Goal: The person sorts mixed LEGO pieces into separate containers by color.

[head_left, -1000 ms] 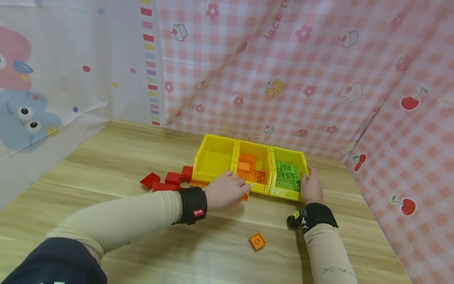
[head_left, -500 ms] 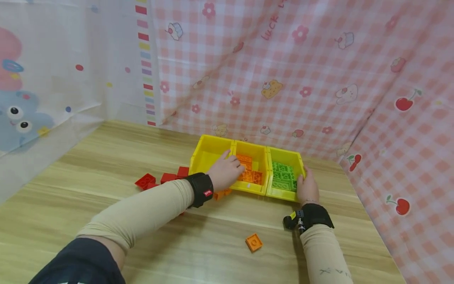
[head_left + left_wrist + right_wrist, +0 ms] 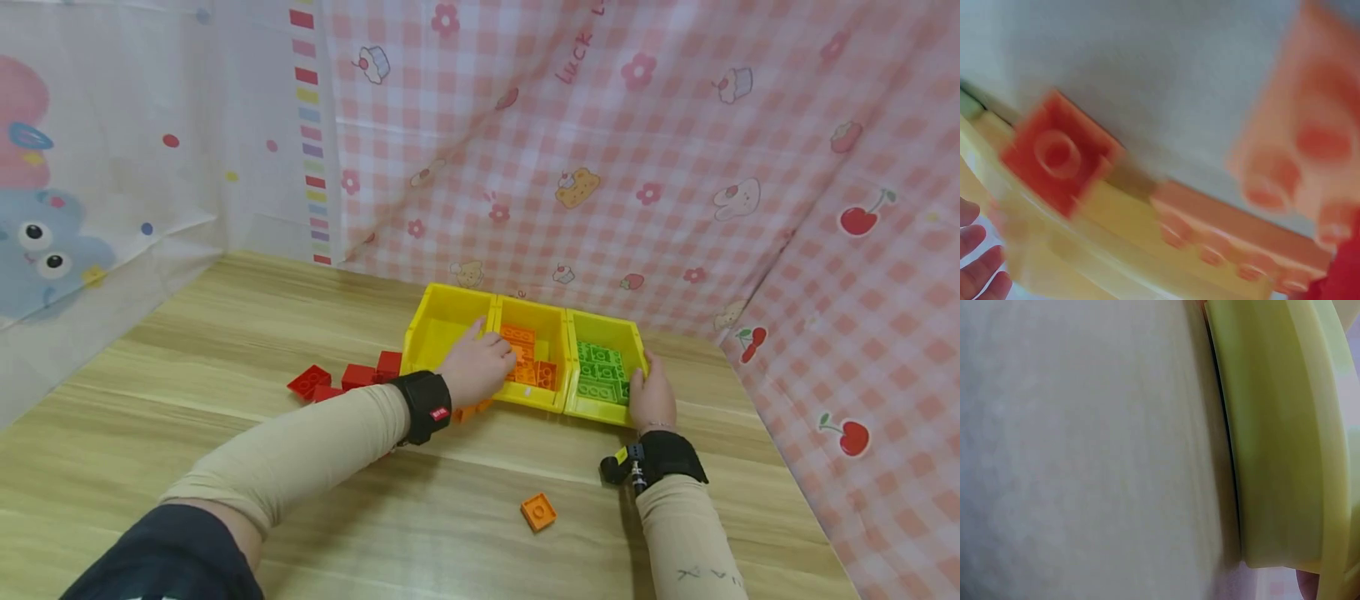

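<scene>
Left hand [image 3: 476, 367], grasp unclear, reaches over the middle bin [image 3: 534, 398] rim onto orange bricks [image 3: 534, 367]. Right hand [image 3: 651, 393] grips the green-brick bin [image 3: 600, 410]. Red bricks [image 3: 347, 379] lie left; curtain [image 3: 600, 167] close behind.

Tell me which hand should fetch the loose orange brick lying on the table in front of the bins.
Probably the left hand: it hovers over the middle bin, free to leave. The right hand grips the green-brick bin, steadying it, though it lies nearer the orange brick.
</scene>
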Demonstrator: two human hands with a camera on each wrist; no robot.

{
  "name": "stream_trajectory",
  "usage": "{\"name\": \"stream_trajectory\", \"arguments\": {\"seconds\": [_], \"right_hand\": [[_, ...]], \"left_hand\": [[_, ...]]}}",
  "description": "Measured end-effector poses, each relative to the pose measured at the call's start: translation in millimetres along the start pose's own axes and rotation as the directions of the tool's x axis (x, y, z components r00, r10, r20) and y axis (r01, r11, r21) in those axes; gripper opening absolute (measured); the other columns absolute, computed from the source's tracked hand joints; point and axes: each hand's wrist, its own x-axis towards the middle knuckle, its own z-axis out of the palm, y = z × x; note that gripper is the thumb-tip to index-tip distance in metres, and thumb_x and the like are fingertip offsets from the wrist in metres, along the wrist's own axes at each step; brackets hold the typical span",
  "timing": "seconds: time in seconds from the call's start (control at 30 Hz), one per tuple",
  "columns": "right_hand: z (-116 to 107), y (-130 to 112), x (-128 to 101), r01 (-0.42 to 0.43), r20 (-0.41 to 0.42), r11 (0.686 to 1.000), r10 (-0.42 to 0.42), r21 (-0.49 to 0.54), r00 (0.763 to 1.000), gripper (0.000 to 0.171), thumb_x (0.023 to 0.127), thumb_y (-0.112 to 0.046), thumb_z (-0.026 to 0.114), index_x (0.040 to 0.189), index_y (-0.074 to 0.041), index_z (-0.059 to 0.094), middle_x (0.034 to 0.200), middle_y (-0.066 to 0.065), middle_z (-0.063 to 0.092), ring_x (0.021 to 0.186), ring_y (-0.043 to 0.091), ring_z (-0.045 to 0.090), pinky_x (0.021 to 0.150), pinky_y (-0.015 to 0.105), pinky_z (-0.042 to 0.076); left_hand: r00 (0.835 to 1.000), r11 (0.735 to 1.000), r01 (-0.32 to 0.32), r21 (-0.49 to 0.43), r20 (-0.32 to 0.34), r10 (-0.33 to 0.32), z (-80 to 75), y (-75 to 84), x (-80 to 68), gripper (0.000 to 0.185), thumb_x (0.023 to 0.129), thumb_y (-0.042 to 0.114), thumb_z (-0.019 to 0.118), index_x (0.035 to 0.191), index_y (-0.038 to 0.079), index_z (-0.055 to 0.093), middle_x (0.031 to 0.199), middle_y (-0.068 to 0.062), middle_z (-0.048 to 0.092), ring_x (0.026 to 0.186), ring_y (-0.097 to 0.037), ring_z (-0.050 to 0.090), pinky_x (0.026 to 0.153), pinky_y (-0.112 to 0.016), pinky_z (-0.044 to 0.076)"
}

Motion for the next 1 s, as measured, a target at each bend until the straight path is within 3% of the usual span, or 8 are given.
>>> {"name": "stream_trajectory", "arguments": {"seconds": [0.1,0.2,0.27,0.37,0.47,0.53,0.67,1.0], "right_hand": [[-1,-1,0,-0.006,0.004,1.0,0.006,0.008,1.0,0.05,0.102,-0.02,0.026,0.149,-0.009,0.015,0.143,0.023,0.033,0.125,0.036,0.039,0.1,0.051,0.03],[-2,-2,0,-0.003,0.0,1.0,0.003,0.009,1.0,0.05,0.102,-0.02,0.027,0.149,-0.009,0.016,0.142,0.023,0.035,0.123,0.036,0.04,0.1,0.051,0.03],[-3,-2,0,0.003,-0.004,1.0,-0.003,0.011,1.0,0.049,0.102,-0.02,0.027,0.149,-0.009,0.017,0.142,0.023,0.035,0.123,0.036,0.04,0.1,0.051,0.03],[-4,-2,1,0.011,-0.009,1.0,-0.011,0.01,1.0,0.049,0.102,-0.019,0.027,0.149,-0.008,0.017,0.142,0.023,0.035,0.124,0.036,0.04,0.1,0.05,0.03],[-3,0,2,0.019,-0.014,1.0,-0.019,0.007,1.0,0.049,0.102,-0.018,0.027,0.148,-0.007,0.018,0.142,0.023,0.035,0.125,0.036,0.039,0.101,0.05,0.029],[-3,0,2,0.019,-0.016,1.0,-0.019,0.008,1.0,0.049,0.101,-0.017,0.027,0.148,-0.006,0.018,0.142,0.023,0.035,0.125,0.036,0.039,0.101,0.05,0.029],[-2,0,0,0.014,-0.015,1.0,-0.014,0.019,1.0,0.049,0.101,-0.017,0.027,0.148,-0.006,0.019,0.142,0.023,0.034,0.124,0.036,0.039,0.101,0.05,0.029],[1,2,-1,0.015,-0.027,1.0,-0.014,0.021,1.0,0.049,0.101,-0.018,0.028,0.148,-0.008,0.02,0.143,0.022,0.034,0.127,0.035,0.038,0.102,0.049,0.029]], "left_hand": [[0.996,0.997,-0.082,-0.012,-0.031,0.082,-8.1,14.3,-6.4,0.018,0.091,0.019,0.058,0.107,0.018,0.067,0.108,0.002,0.063,0.108,-0.019,0.054,0.104,-0.049,0.026],[0.977,0.975,-0.215,-0.052,-0.012,0.215,-19.1,34.0,-14.8,0.021,0.09,0.027,0.06,0.109,0.019,0.066,0.109,0.004,0.063,0.107,-0.017,0.054,0.104,-0.048,0.027],[0.946,0.943,-0.321,-0.087,0.017,0.324,-25.4,47.4,-21.3,0.026,0.089,0.034,0.06,0.112,0.021,0.065,0.11,0.006,0.063,0.108,-0.015,0.054,0.104,-0.046,0.027],[0.88,0.878,-0.459,-0.137,0.069,0.47,-33.0,64.9,-30.9,0.033,0.089,0.034,0.06,0.12,0.023,0.062,0.116,0.007,0.06,0.112,-0.012,0.052,0.104,-0.044,0.028],[0.822,0.829,-0.537,-0.155,0.123,0.555,-36.7,77.1,-37.7,0.039,0.089,0.029,0.06,0.127,0.026,0.057,0.125,0.008,0.056,0.117,-0.011,0.048,0.104,-0.041,0.03],[0.801,0.814,-0.56,-0.152,0.149,0.579,-37.7,82.4,-40.1,0.043,0.088,0.027,0.061,0.131,0.027,0.054,0.129,0.008,0.053,0.119,-0.01,0.046,0.103,-0.038,0.032],[0.783,0.801,-0.581,-0.144,0.17,0.599,-37.6,88.1,-42.0,0.044,0.089,0.027,0.06,0.132,0.027,0.052,0.13,0.009,0.052,0.119,-0.009,0.046,0.101,-0.034,0.033],[0.767,0.784,-0.601,-0.156,0.166,0.62,-32.5,90.9,-43.0,0.036,0.091,0.027,0.059,0.128,0.027,0.056,0.119,0.011,0.057,0.112,-0.007,0.05,0.098,-0.034,0.034]]}}
